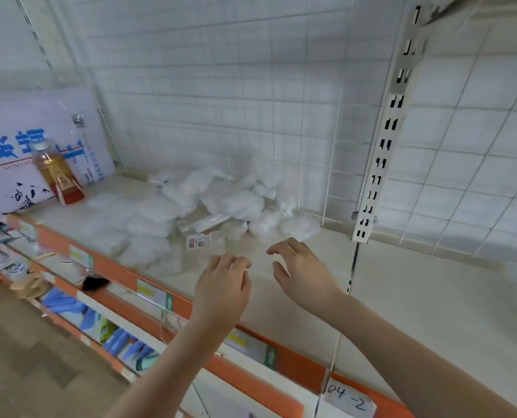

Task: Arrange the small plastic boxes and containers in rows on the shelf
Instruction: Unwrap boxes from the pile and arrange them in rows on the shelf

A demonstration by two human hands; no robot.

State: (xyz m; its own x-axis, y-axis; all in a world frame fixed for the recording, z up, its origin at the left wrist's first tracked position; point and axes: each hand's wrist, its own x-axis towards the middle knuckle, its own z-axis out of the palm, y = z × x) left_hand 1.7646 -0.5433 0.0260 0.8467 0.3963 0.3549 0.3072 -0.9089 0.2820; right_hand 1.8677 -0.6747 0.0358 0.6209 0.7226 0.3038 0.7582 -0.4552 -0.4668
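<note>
- Both hands hover empty over the shelf, fingers loosely curled: left hand, right hand.
- The small plastic box lies just beyond the left hand, nearer it, long axis running left-right.
- The heap of clear packets sits behind it.

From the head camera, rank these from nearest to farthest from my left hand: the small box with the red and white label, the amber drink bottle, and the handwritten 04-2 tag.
Measured from the left hand:
1. Small box with the red and white label, just beyond the fingertips on the shelf.
2. Handwritten 04-2 tag, down to the right on the orange shelf edge.
3. Amber drink bottle, far left, standing against the printed board.
</note>
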